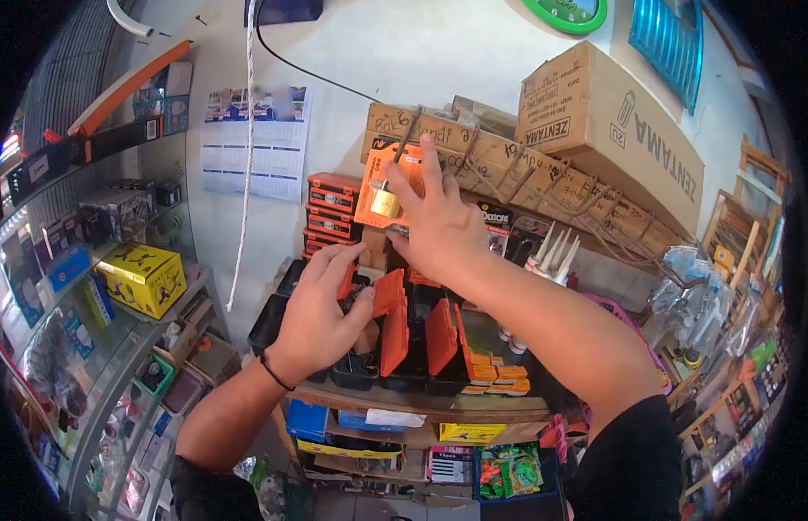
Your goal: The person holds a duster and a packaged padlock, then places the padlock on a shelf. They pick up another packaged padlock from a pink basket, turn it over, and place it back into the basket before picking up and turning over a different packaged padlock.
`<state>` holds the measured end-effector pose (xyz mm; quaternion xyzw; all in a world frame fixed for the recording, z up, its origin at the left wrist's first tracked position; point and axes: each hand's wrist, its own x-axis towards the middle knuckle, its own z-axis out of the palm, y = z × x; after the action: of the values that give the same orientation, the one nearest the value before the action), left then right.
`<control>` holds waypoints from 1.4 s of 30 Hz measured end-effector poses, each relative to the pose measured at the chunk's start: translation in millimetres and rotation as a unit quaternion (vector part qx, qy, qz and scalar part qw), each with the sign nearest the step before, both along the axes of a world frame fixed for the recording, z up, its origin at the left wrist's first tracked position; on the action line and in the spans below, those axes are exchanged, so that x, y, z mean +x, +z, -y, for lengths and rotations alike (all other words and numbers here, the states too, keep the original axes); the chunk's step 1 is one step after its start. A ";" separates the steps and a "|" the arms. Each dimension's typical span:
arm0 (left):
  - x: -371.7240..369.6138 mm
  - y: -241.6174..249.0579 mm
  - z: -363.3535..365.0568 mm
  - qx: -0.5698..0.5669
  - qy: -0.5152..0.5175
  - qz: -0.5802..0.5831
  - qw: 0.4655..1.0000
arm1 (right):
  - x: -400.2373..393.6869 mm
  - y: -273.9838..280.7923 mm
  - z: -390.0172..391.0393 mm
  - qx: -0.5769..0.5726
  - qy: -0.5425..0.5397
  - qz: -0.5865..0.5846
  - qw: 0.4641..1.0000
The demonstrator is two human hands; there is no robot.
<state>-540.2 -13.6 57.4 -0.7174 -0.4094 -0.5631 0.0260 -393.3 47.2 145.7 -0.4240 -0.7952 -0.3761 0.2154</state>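
Orange-and-brass padlock pack (385,201), card side slightly tilted, padlock facing viewer. Right hand (443,224) at pack's right edge, index finger across card, others fanned upward, thumb near lower corner; padlock itself just left of these fingers. Cannot tell whether pack is pinched or merely touched. Metal hook (406,137) meets pack's top. Left hand (321,314) below pack, toward left, thumb and fingers parted wide. Orange-lidded bins (393,337) below pack; stacked orange cases (331,199) just left; Zentama carton (625,130) above, right.
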 end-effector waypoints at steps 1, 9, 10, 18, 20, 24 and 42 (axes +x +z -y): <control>0.6 -0.8 -1.7 -0.003 -0.001 0.003 1.000 | 0.9 -0.8 0.8 -0.003 -0.001 0.003 1.000; 3.5 9.0 -47.6 0.023 -0.018 0.105 0.994 | 10.4 -9.9 -0.7 0.014 0.061 -0.018 0.998; 5.3 8.1 -52.0 0.012 -0.032 0.119 0.992 | 11.5 -12.1 -1.1 0.021 0.070 -0.017 0.997; -4.2 17.3 -47.5 0.005 -0.110 0.227 0.968 | 23.6 -39.4 9.8 -0.078 0.154 -0.155 0.973; -7.8 20.7 -58.3 0.016 -0.096 0.207 0.973 | 23.9 -51.4 -0.6 -0.121 0.185 -0.246 0.944; -3.9 32.6 -79.2 -0.016 -0.098 0.218 0.971 | 9.6 -45.7 -13.4 -0.227 0.275 -0.406 0.841; 29.3 31.7 -107.9 -0.026 -0.123 0.278 0.952 | 3.2 -45.2 -61.1 -0.215 0.306 -0.405 0.834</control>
<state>-510.9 94.3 89.0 -0.5780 -0.3233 -0.7282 -0.1765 -390.1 108.3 100.5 -0.3087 -0.7869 0.0955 0.5258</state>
